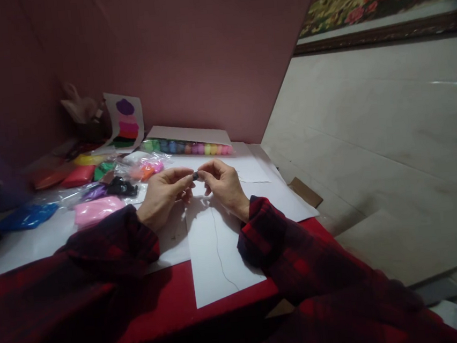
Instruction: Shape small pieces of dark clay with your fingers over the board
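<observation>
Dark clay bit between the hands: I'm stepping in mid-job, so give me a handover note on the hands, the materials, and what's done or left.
Left hand and right hand: both pinch one small dark clay piece above the white paper.
Materials: bagged clays left of the hands, including a pink bag; a row of coloured clay tubs behind.
Done: nothing shaped lies on the paper, only a thin line.
Left: the piece is not yet set down.
</observation>
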Action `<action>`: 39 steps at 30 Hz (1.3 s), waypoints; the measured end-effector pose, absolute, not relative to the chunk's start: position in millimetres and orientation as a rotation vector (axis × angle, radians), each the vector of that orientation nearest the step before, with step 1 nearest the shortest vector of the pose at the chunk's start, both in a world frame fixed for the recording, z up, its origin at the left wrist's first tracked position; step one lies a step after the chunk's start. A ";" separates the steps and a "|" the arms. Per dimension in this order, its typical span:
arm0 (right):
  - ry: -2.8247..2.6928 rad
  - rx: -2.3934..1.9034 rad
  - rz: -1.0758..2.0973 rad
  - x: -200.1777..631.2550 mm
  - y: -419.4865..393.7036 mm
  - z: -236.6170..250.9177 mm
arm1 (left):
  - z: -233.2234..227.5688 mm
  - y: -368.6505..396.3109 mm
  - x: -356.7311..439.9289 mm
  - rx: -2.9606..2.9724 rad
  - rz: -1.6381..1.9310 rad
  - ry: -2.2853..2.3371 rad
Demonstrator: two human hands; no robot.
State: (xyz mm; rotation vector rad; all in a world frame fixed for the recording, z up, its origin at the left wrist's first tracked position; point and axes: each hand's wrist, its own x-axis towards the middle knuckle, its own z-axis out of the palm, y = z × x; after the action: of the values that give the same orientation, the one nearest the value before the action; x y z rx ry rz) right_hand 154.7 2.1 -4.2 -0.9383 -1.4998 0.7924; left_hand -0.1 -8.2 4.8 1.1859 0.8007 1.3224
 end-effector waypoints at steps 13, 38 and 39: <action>-1.639 -0.848 0.779 153.9 -1.8 -6.0 | 3.2 -8.4 -0.7 1.226 1.293 0.806; -1.410 -0.985 0.783 153.7 1.1 -0.6 | 10.8 -11.2 2.4 0.953 1.323 0.779; -1.383 -0.995 0.786 153.8 1.9 -0.5 | 10.8 -11.2 2.3 0.954 1.320 0.777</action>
State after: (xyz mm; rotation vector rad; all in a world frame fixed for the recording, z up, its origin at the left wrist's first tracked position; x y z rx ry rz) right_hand 153.8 1.9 -0.5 -0.9945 -1.3835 0.7857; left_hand 2.3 -11.2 10.8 0.9536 0.7771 1.3204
